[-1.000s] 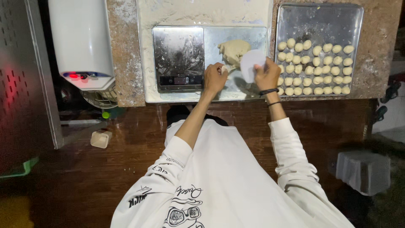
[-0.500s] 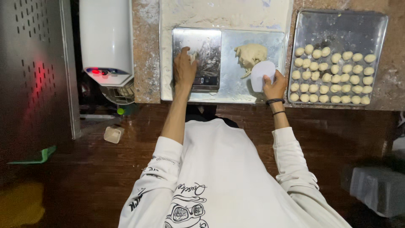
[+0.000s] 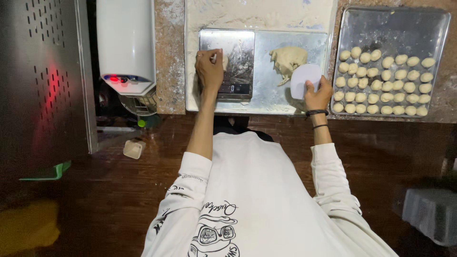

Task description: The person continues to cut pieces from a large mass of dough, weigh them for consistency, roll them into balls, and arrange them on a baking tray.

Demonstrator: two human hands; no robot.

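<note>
left arm: stretched forward, sleeve pushed up to the elbow, forearm bare | left hand [image 3: 209, 69]: palm down, fingers curled in a loose grip | right arm: bent, reaching forward, dark bands at the wrist | right hand [image 3: 318, 93]: fingers closed in a grip, back of hand up

Left hand [image 3: 209, 69] hides its small dough piece — tray [image 3: 442, 28] cropped.

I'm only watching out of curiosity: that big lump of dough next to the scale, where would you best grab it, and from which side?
Probably from above, around its thick upper middle. The dough lump lies low and irregular on the metal sheet, so there is nothing to hook underneath. Its lower edge thins into a ragged tail beside the white scraper in the right hand, which would likely tear.
</note>
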